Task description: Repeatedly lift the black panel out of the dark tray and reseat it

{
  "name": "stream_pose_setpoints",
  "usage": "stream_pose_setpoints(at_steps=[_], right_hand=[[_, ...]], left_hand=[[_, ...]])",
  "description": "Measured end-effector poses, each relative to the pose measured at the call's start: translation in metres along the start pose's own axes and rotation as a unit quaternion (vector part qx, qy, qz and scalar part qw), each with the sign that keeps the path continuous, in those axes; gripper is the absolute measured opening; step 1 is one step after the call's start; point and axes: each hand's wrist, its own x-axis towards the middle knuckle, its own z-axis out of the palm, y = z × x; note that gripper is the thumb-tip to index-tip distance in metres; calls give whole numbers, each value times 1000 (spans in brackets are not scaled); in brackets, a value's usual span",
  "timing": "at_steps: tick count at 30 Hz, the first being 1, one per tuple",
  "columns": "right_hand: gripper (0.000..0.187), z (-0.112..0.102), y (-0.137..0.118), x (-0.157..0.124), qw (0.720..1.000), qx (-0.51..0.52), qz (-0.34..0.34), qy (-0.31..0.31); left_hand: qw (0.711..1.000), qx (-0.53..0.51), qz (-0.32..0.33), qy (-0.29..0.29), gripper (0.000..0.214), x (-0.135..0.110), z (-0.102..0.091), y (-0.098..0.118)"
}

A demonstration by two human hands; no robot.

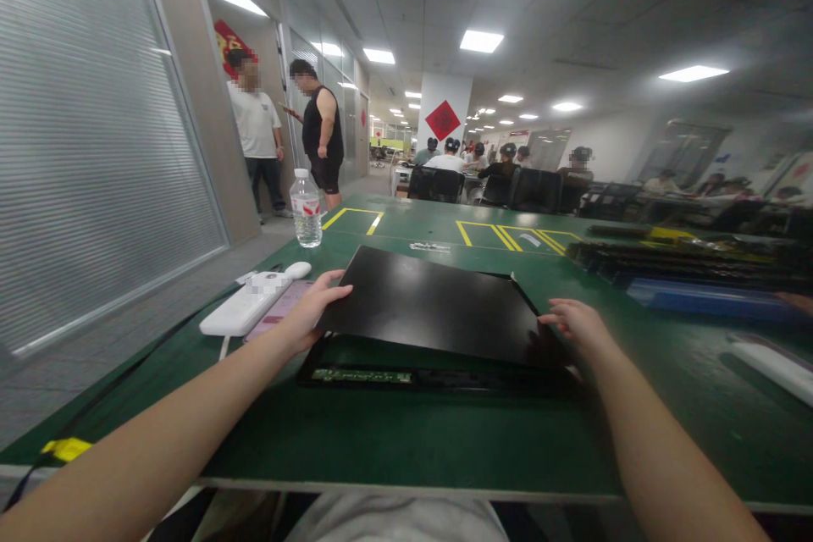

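Observation:
A flat black panel (pixel 432 301) lies tilted over a shallow black tray (pixel 318 366) that holds a green circuit strip (pixel 361 375). My left hand (pixel 311 312) grips the panel's left edge, thumb on top and fingers under it. My right hand (pixel 577 323) holds the panel's right front corner with curled fingers. The panel's near edge is raised a little above the tray. Both stand on a green table (pixel 394 432) in front of me.
A white power strip (pixel 245 305) and a phone (pixel 279 309) lie left of the panel, a water bottle (pixel 306 208) behind them. Stacked dark trays (pixel 673 258) fill the right side. Two people stand at the left by a door; others sit at far desks.

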Motion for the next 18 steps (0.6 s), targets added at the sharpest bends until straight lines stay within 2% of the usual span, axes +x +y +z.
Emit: stream_pose_setpoints(at_steps=[7, 12, 18], right_hand=[[30, 1, 4, 0, 996, -73, -51, 1], [33, 1, 2, -3, 980, -187, -72, 16], [31, 3, 0, -5, 961, -257, -101, 21]], left_hand=[[1000, 10, -7, -2, 51, 2, -2, -2], [1000, 25, -8, 1, 51, 3, -3, -4], [999, 34, -14, -1, 53, 5, -4, -5]])
